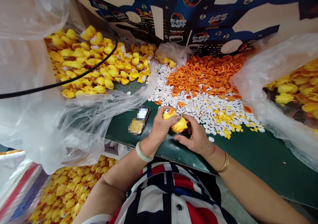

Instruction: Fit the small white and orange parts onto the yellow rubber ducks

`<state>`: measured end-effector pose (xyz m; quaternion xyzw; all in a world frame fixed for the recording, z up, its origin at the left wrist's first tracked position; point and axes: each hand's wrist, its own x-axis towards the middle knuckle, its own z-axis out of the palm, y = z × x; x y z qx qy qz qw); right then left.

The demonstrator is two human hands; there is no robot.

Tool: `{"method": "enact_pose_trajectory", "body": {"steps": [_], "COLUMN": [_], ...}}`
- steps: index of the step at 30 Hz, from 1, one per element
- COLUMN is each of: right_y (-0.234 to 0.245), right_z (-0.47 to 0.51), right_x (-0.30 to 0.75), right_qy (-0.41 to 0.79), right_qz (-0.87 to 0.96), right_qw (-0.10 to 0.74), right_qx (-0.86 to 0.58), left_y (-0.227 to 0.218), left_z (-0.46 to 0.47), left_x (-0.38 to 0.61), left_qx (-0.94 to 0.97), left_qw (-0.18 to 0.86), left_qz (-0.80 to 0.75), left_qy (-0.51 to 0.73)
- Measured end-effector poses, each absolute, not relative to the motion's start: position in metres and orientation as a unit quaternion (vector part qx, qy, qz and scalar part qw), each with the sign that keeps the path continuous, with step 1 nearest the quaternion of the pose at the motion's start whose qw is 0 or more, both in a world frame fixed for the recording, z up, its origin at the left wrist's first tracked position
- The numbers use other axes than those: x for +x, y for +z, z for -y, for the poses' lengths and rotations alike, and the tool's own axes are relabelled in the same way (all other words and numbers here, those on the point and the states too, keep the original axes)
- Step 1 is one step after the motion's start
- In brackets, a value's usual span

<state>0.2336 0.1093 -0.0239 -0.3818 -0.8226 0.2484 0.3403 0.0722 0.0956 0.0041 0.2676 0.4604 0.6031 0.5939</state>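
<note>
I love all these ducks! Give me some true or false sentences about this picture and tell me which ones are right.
1. The left hand has a pale green bangle on its wrist. True.
2. The right hand is holding a phone. False: the phone lies on the green table, and both hands hold a yellow rubber duck.
3. A heap of orange bits lies beyond the hands. True.
4. The white bits are shut inside a box. False: the white bits lie loose in a heap on the table.
</note>
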Motion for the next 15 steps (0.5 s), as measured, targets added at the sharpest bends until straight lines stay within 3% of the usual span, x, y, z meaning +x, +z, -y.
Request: {"method": "enact_pose_trajectory", "body": {"steps": [8, 15], "right_y": [-0.0191, -0.0201], "right_z": [-0.1123, -0.1108], "right_x": [0.2350, 0.2309], "right_qy": [0.258, 0.215], "right_qz": [0.834, 0.860], "right_qw": [0.368, 0.349], "right_qx": [-0.321, -0.305], "left_y": [0.0027, 0.0005], "left_z": [-0.1043, -0.1066], "left_x": [0.0684, 0.0685], "left_qx": [0.150, 0.150], "left_qw": [0.685, 0.681], "left_qz": [-0.380, -0.393], "left_qy": [0.603, 0.599]}}
